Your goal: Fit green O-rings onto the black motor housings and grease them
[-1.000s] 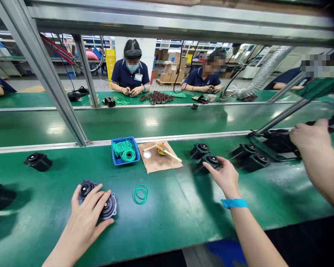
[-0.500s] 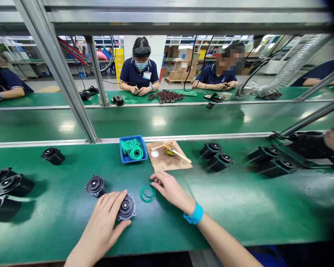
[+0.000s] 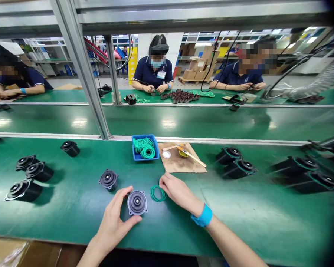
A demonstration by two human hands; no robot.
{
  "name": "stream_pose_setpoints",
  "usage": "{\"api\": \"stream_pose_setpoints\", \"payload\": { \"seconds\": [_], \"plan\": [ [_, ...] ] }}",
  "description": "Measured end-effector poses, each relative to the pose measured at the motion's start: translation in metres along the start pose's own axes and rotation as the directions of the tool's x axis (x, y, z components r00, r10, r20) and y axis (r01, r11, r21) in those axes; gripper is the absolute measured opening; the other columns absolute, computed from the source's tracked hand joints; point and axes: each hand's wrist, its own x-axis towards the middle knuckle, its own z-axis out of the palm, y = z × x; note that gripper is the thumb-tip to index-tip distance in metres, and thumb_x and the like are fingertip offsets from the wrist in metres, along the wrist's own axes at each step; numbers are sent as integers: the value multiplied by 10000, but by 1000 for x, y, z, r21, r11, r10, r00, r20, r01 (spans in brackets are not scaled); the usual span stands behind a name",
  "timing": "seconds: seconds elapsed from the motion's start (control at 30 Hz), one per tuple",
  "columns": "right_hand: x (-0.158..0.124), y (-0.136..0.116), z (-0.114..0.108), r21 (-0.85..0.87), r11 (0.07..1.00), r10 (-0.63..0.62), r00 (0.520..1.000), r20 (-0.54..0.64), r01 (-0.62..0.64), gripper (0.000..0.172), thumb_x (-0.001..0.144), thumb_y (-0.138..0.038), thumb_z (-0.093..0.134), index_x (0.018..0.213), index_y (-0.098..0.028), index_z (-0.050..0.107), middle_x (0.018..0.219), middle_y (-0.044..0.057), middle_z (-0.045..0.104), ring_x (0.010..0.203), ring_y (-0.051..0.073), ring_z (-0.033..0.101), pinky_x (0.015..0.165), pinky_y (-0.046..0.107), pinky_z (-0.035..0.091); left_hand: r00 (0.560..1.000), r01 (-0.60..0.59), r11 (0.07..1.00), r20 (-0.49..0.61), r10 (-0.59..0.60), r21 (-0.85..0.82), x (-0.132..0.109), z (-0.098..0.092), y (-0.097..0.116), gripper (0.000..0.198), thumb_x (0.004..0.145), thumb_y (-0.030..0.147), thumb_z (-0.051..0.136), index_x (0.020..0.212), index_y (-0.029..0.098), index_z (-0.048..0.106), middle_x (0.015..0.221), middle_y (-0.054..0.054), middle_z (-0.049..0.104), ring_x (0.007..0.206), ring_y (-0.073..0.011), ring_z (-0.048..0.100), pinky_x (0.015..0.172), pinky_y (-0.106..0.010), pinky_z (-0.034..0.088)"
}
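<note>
My left hand (image 3: 115, 217) curls round the left side of a black motor (image 3: 137, 203) with a grey flange, thumb at its near edge and fingers at its far edge. The motor stands upright, its round stepped top facing me and bare of any green ring. To its right lies a small group of green rubber rings (image 3: 156, 194). At their right edge, the bent fingers of my right hand (image 3: 174, 187) pinch a ring; the fingertips are partly hidden. Another motor (image 3: 108, 179) of the same kind stands just beyond my left hand.
A blue tray (image 3: 133, 154) of green rings and a cardboard piece (image 3: 169, 165) with brushes (image 3: 193, 157) and a small yellow pot (image 3: 183, 152) lie beyond. Motors stand left (image 3: 39, 171) and right (image 3: 241, 168), the right ones with green rings. Co-workers (image 3: 153, 70) sit across the metal-framed bench.
The view has turned left, so the bench appears further right. My left fingers have moved back from the motor's top to its side. My right fingers have closed at the rings.
</note>
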Motion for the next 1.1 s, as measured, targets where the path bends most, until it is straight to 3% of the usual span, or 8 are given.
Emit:
{"api": "stream_pose_setpoints", "payload": {
  "seconds": [0.17,0.3,0.47,0.63,0.77,0.87,0.97,1.1],
  "plan": [
    [-4,-5,-16,60,998,7,999,-46,-4,180,976,-198,385,890,-112,518,896,63,567,791,144,506,738,283,366,998,66,994,4,-66,-89,-1,2,0,674,804,296,730,1374,300,370,1273,-36,560,1097,-138,604,952,-257,515],
    [-10,-31,-29,382,916,-77,988,-133,123,255,978,-329,412,878,-129,535,779,18,558,700,96,491,651,219,376,991,124,975,-25,-131,-184,-5,5,0,703,771,293,767,1353,324,373,1253,-11,585,1103,-130,608,970,-261,514],
    [-4,-69,-11,459,851,-213,967,-139,254,183,934,-257,505,834,-134,595,790,6,598,697,75,505,654,197,368,991,92,957,-72,-116,-274,-6,8,1,647,775,306,766,1311,235,411,1268,-86,542,1120,-165,600,979,-310,520],
    [3,-69,5,420,834,-268,928,-261,359,184,942,-244,517,898,-158,674,864,26,604,780,83,555,724,204,414,992,-18,987,-125,-3,-161,-4,6,-1,499,793,316,746,1206,207,488,1250,-101,534,1157,-182,575,937,-309,544],
    [-9,-58,3,334,812,-397,872,-287,479,270,965,-226,457,1125,-191,671,1002,57,584,908,90,568,825,214,457,983,-101,995,-152,100,6,-5,5,-4,465,827,386,704,1207,189,520,1233,-112,563,1141,-191,588,960,-325,526],
    [-18,-50,3,136,812,-518,808,-282,568,349,923,-324,564,1238,-183,617,1110,89,564,989,141,541,862,278,470,958,-198,975,-192,215,103,-6,5,-7,443,860,391,659,1203,146,523,1203,-132,591,1104,-188,615,960,-294,525],
    [-22,-45,7,-89,770,-620,707,-339,632,449,875,-436,630,1226,-157,597,1125,107,576,953,165,527,819,323,468,934,-247,949,-210,288,198,-7,7,-9,422,860,397,650,1157,117,543,1185,-147,614,1055,-189,642,937,-283,540],
    [-26,-48,15,-186,727,-657,589,-471,661,291,864,-334,652,1064,-130,598,982,68,619,855,136,526,733,295,437,902,-293,912,-233,364,287,-10,10,-5,374,833,290,697,1125,93,569,1149,-154,631,1097,-223,629,925,-316,554]
  ]
}}
